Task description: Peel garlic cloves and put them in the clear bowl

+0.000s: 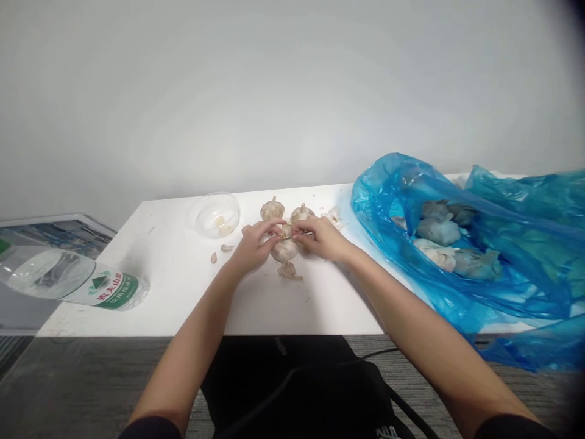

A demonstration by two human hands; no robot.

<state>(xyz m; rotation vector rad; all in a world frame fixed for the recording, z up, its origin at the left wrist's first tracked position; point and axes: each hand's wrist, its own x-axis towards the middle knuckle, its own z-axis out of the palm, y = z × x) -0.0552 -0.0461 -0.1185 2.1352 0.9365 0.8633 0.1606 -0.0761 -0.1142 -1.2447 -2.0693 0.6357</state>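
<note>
The person's left hand (pixel 253 245) and right hand (pixel 322 238) meet above the middle of a white rectangular worktop (pixel 183 286) – fingertips nearly touching, both grips closed together on a small pale garlic clove (pixel 286 231), which the fingers mostly hide. Directly beneath the hands sits a round, papery white garlic bulb (pixel 284 250), while a second papery garlic bulb (pixel 272 210) and a third papery garlic bulb (pixel 301 213) stand just beyond them, side by side. A ragged, broken piece of garlic bulb (pixel 287 271) lies just below the lower bulb, and a cluster of dry, pale garlic skin (pixel 333 216) lies beside the right hand.

Further left, a clear round glass bowl (pixel 214 214) holds a few pale garlic cloves (pixel 220 225). Two loose tan garlic cloves (pixel 226 248) lie on the worktop between the bowl and the left hand. A clear plastic water bottle with a green-and-white label (pixel 77 280) lies on its side at the worktop's left edge.

To the right spreads a crumpled, translucent blue plastic bag (pixel 388 195) – inside it are pale grey lumps (pixel 439 231), too blurred by the plastic to identify. Below the worktop's near edge are the person's black trousers (pixel 274 384) and a grey carpet (pixel 91 378).
</note>
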